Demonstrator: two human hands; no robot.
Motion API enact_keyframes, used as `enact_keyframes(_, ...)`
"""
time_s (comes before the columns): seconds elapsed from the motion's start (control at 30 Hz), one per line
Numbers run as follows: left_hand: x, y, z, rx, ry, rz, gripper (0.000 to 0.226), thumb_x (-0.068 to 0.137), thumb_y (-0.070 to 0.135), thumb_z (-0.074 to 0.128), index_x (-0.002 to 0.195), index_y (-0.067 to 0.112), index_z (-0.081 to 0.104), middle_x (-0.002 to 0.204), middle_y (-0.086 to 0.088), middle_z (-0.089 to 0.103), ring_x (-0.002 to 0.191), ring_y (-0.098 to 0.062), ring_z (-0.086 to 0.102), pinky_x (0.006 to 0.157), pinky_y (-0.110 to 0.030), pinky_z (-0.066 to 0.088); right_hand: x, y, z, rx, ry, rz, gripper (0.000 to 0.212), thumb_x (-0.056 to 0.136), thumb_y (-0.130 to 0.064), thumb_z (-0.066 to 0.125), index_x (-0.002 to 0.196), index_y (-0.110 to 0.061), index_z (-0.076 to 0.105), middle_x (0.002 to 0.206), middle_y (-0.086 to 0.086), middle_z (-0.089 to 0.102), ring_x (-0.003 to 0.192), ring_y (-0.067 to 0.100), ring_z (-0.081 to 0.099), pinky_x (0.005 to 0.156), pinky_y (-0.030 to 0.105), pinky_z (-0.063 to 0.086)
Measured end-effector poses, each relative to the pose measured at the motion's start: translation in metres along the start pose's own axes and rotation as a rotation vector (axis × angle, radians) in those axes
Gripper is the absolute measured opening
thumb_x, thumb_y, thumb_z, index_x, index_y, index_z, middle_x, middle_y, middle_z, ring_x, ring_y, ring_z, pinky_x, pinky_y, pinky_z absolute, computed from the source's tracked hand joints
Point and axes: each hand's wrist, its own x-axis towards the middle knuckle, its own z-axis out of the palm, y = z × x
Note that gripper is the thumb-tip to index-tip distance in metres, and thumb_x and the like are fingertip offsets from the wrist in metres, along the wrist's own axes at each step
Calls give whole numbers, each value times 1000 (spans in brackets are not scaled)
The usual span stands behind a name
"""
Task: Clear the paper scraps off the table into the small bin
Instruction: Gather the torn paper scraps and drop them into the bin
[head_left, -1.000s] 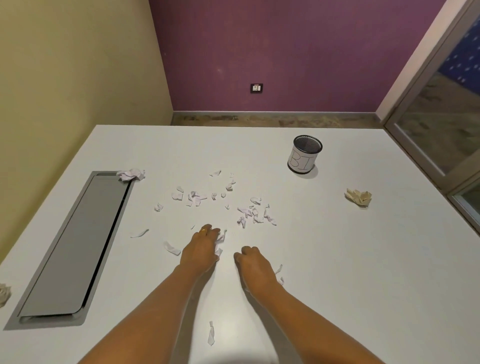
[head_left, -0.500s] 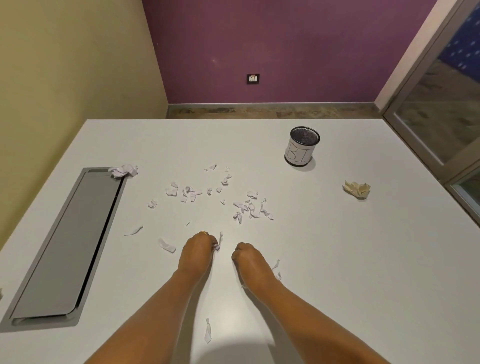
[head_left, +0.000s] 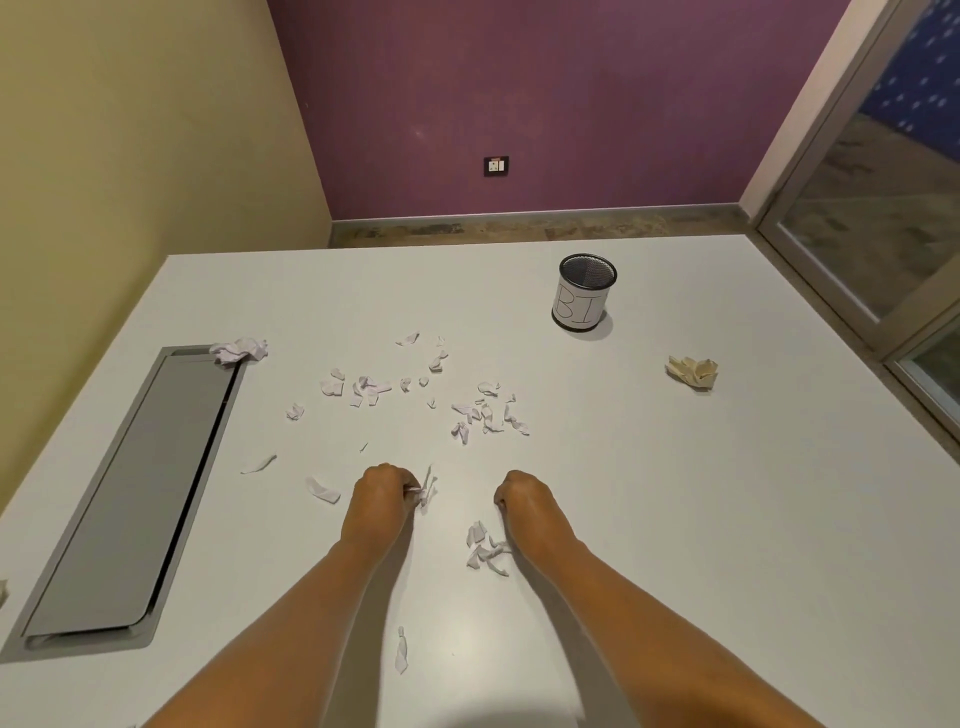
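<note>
Table (head_left: 675, 519) white. Scraps (head_left: 483, 415) left of bin (head_left: 584, 293) pale lilac. Bin black mesh, white label. Crumpled wad (head_left: 693, 371) right of bin cream.

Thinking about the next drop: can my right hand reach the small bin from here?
Probably yes, with a long stretch. Only bare table lies between the right hand and the small bin; the paper scraps sit left of that line.

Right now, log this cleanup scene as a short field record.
left hand: pinches paper scraps
right hand: fingers curled, contents hidden
mesh bin: upright, far right on the table, no hand near
loose scraps: scattered beyond both hands, more by the right wrist
white paper ball: at cable hatch corner
beige paper ball: right of the mesh bin, nearer
</note>
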Motion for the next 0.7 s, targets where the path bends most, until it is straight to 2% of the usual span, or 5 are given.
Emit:
enact_keyframes(0.13, 6, 18, -2, 21, -53, 53, 14, 82, 5, 59, 79, 10, 72, 72, -11, 65, 69, -24, 54, 62, -24, 34, -2, 15, -7, 76, 75, 91, 21, 78, 9, 39, 81, 10, 60, 79, 8, 42, 73, 15, 39, 59, 26, 26)
enact_keyframes(0.27, 15, 40, 1, 37, -65, 112, 15, 82, 2, 56, 84, 3, 71, 72, -7, 61, 72, -23, 55, 63, -24, 34, -4, 26, -25, 52, 103, 59, 22, 78, 11, 41, 65, 0, 55, 77, 16, 46, 69, 20, 41, 57, 26, 26)
enact_keyframes(0.37, 25, 61, 3, 29, -86, 155, 16, 84, 4, 58, 93, 2, 70, 92, -13, 71, 88, -25, 63, 68, -20, 34, 5, 37, -39, 105, 171, 44, 21, 86, 5, 44, 86, 4, 65, 94, 17, 61, 86, 29, 59, 74, 34, 48)
enact_keyframes(0.47, 44, 82, 2, 34, -94, 178, 16, 84, 4, 58, 93, 1, 70, 95, -15, 71, 91, -27, 63, 70, -21, 37, 19, 44, -59, 142, 186, 72, 25, 88, 4, 44, 102, 2, 64, 105, 15, 64, 97, 26, 62, 82, 29, 49)
enact_keyframes(0.7, 115, 148, -14, 49, -38, 263, 18, 85, 4, 56, 96, 3, 70, 97, -17, 71, 91, -29, 64, 79, -27, 46, 76, 67, -129, 124, 291, 82, 27, 90, 5, 45, 107, 1, 65, 111, 15, 65, 96, 27, 65, 83, 25, 48)
